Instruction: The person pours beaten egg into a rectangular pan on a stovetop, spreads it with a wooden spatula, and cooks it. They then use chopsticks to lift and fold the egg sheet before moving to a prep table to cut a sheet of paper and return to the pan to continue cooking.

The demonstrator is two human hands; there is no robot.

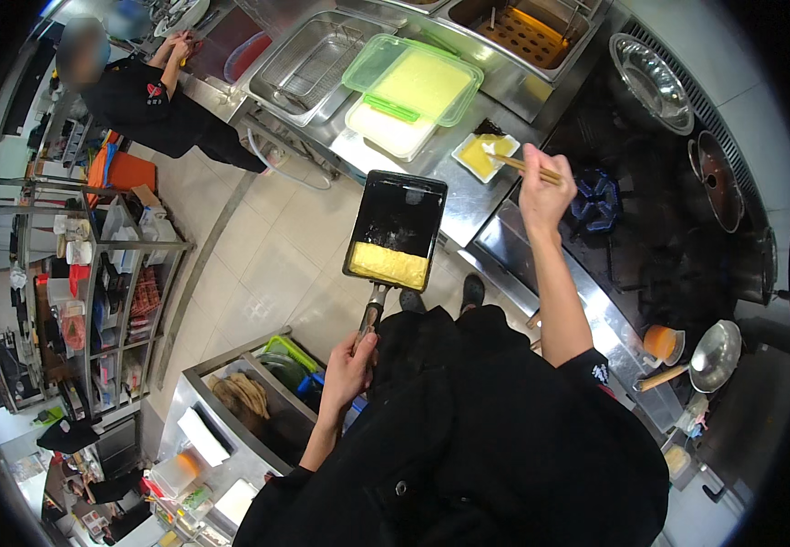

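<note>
My left hand (352,366) grips the dark handle of a rectangular omelette pan (400,208), which I hold in the air over the floor. A folded yellow egg roll (389,264) lies across the pan's near end, by the handle; the rest of the black surface is bare apart from small wet patches. My right hand (546,188) holds wooden chopsticks (528,168). Their tips reach a small white dish (466,164) of yellow liquid on the steel counter, with a whitish piece at the tips.
Lidded plastic containers (395,126) and a fryer basket (313,61) are beyond the dish. A lit gas burner (596,199) is right of my right hand. A ladle or small pan (715,355) rests on the stove's near side. Another person (155,109) stands far left.
</note>
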